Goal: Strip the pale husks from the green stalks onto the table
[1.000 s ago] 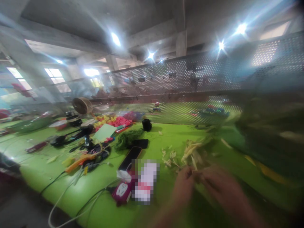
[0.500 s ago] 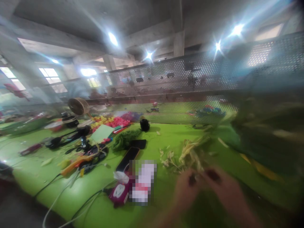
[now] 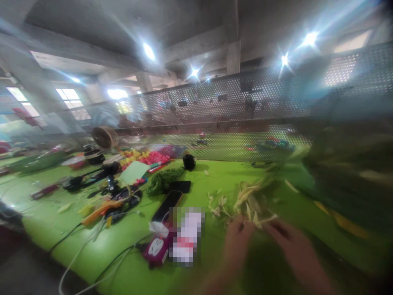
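Pale yellow, leaf-like pieces (image 3: 247,196) lie in a loose pile on the green table (image 3: 123,266), right of centre. At the near edge of this pile is my left hand (image 3: 241,231), its fingers pinched on a pale yellow piece. My right hand (image 3: 281,232) is a little to the right, fingers drawn together at the end of a thin pale strip (image 3: 267,220) that stretches toward my left hand. Blur softens both hands' fingertips.
Left of my hands lie a purple tissue pack (image 3: 157,248), a dark phone (image 3: 167,205) and an orange-handled tool (image 3: 102,209) with cables. A perforated metal screen (image 3: 221,106) stands behind. A large dark green bag (image 3: 353,176) is at the right.
My hands have moved slightly apart, and a pale strip now shows between them. The whole view has shifted a little.
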`<move>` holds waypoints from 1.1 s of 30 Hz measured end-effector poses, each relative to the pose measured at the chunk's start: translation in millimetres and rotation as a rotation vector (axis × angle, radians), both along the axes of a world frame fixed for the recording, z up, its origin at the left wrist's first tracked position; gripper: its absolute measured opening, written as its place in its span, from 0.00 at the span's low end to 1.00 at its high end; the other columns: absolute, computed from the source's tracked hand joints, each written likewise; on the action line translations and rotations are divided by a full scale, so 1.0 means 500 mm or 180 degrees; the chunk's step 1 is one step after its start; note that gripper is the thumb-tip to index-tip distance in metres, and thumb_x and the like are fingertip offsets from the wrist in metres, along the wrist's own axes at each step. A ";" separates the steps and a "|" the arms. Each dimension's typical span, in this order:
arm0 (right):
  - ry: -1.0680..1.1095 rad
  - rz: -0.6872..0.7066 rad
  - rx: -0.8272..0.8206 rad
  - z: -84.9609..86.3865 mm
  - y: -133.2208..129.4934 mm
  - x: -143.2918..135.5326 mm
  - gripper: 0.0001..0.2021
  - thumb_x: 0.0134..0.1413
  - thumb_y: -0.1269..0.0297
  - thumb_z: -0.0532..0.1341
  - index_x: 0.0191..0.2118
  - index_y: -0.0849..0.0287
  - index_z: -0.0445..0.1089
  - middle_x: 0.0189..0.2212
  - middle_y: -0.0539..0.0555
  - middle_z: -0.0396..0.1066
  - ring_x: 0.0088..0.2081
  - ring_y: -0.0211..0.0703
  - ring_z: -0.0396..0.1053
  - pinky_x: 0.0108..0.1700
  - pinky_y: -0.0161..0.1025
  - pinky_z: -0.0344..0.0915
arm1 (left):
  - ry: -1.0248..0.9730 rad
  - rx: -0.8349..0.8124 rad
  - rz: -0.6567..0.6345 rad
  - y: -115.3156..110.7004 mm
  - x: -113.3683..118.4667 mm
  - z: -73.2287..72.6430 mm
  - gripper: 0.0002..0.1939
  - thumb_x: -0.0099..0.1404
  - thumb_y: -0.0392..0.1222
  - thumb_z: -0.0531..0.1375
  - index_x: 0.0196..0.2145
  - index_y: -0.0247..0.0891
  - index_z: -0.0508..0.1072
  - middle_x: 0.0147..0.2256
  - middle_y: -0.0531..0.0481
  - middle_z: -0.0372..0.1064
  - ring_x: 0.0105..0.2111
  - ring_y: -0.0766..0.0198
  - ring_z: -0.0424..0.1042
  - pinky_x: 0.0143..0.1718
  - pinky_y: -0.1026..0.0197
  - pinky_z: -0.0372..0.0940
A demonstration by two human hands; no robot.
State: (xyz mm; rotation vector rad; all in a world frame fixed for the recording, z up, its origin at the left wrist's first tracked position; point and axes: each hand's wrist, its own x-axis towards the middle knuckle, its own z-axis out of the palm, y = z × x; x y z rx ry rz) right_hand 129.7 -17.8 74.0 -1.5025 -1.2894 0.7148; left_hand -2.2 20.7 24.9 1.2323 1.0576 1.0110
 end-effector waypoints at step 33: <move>0.0525 -0.0149 -0.0233 -0.023 0.013 0.018 0.15 0.36 0.53 0.66 0.30 0.57 0.76 0.26 0.53 0.78 0.30 0.51 0.75 0.31 0.41 0.69 | 0.0241 0.0209 -0.0337 -0.014 0.004 0.002 0.06 0.58 0.39 0.58 0.30 0.34 0.73 0.29 0.50 0.66 0.33 0.64 0.62 0.35 0.63 0.56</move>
